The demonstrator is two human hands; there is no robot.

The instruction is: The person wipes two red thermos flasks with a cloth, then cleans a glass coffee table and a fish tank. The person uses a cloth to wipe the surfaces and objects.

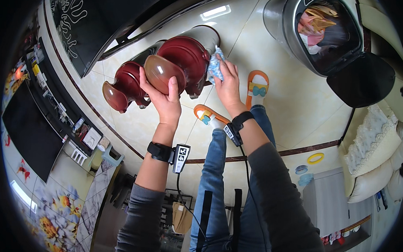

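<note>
Two vacuum jugs with dark red plastic tops stand side by side on the tiled floor. My left hand [165,101] grips the rounded, brownish translucent front part [163,73] of the nearer jug's top, thumb on one side and fingers on the other. This jug [184,55] has a silvery body, partly hidden under its top. A crumpled blue-and-white cloth [215,68] is pinched in my right hand [228,83], beside the jug's right side; whether it touches the jug I cannot tell. The other jug [126,78] stands to the left, with a similar rounded front.
Behind the jugs is a black table [102,19] with a white pattern. An open metal trash bin [291,39] holding wrappers stands at the upper right, its black lid [363,80] hanging down. My feet in orange slippers [258,84] are close by. A cream sofa [376,158] lies right.
</note>
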